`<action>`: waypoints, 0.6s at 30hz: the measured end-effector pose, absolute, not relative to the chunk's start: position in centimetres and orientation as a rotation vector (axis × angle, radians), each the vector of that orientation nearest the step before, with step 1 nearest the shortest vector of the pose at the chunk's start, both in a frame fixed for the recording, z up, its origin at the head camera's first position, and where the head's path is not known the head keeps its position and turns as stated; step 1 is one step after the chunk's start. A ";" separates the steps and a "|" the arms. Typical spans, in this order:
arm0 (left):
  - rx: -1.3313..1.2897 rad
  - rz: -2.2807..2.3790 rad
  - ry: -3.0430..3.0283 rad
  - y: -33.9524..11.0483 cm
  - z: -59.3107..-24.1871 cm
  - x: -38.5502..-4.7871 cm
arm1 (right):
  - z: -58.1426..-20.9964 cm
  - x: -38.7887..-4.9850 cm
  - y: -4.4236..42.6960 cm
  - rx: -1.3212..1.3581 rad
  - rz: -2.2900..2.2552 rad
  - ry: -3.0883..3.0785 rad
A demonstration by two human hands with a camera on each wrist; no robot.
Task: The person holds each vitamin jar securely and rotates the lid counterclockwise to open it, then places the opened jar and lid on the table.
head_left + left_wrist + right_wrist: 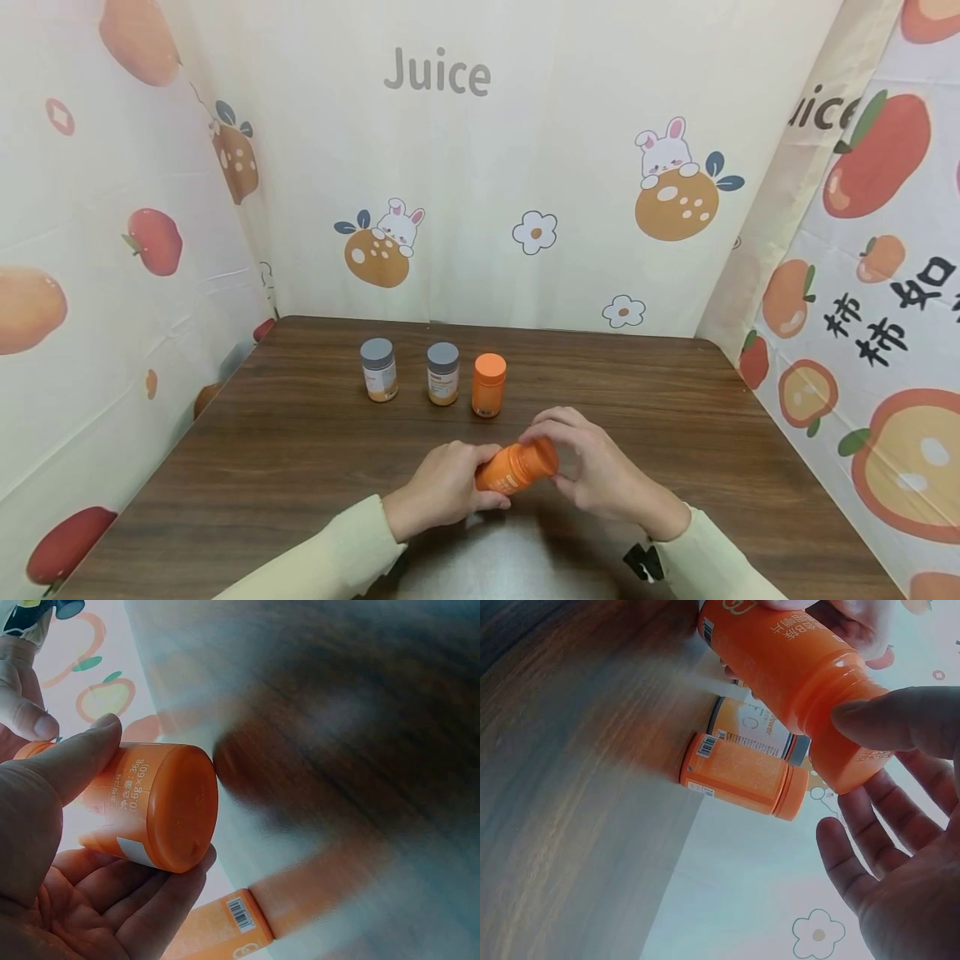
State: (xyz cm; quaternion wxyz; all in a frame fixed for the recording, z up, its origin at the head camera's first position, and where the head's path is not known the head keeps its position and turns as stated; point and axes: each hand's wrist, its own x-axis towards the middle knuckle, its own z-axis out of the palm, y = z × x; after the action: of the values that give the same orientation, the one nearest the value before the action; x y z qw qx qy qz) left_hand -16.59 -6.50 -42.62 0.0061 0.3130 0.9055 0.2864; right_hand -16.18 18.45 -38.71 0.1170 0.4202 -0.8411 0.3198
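An orange supplement bottle [501, 473] lies tilted in my left hand [444, 485], whose thumb and fingers grip its body above the table. With thumb and fingers, my right hand [596, 467] pinches the orange cap [849, 754] at the bottle's other end. Part of the bottle's neck [832, 684] shows between body and cap in the right wrist view. White label print and the round base [184, 808] of the bottle are visible in the left wrist view. Whether the cap is fully off the neck cannot be told.
Behind my hands stand a second orange bottle [488, 385] and two grey-capped jars, one in the middle [443, 374] and one at the left [379, 370]. All are upright on the dark wooden table [315, 450]. A fruit-printed curtain [480, 167] borders the back and sides.
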 end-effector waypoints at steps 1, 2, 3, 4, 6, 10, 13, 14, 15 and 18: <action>0.981 0.897 2.833 -6.5 -42.6 -16.6 | -38.7 -16.2 18.5 1.230 0.936 -2.463; 0.981 0.898 2.832 -6.5 -42.6 -16.6 | -38.7 -16.2 18.5 1.226 0.937 -2.470; 0.980 0.900 2.831 -6.5 -42.6 -16.5 | -38.7 -16.2 18.6 1.220 0.941 -2.480; 0.980 0.902 2.829 -6.5 -42.6 -16.5 | -38.7 -16.2 18.6 1.209 0.944 -2.494; 0.980 0.903 2.829 -6.5 -42.6 -16.5 | -38.6 -16.2 18.7 1.184 0.950 -2.524; 0.973 0.903 2.826 -6.5 -42.6 -16.5 | -38.5 -16.2 18.9 1.136 0.959 -2.575; 0.960 0.902 2.820 -6.5 -42.5 -16.4 | -38.4 -16.2 19.0 1.123 0.963 -2.585; 0.956 0.901 2.817 -6.5 -42.5 -16.4 | -38.4 -16.2 19.0 1.119 0.966 -2.586; 0.951 0.901 2.814 -6.5 -42.5 -16.4 | -38.3 -16.2 19.1 1.115 0.968 -2.586; 0.943 0.902 2.809 -6.5 -42.5 -16.4 | -38.3 -16.3 19.2 1.098 0.982 -2.588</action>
State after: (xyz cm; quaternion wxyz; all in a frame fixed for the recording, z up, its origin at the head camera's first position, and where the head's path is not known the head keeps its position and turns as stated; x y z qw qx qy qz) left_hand -16.43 -6.52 -42.45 0.0223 0.3046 0.9066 0.2911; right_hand -16.28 19.16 -38.33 0.0819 0.3675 -0.8661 0.3288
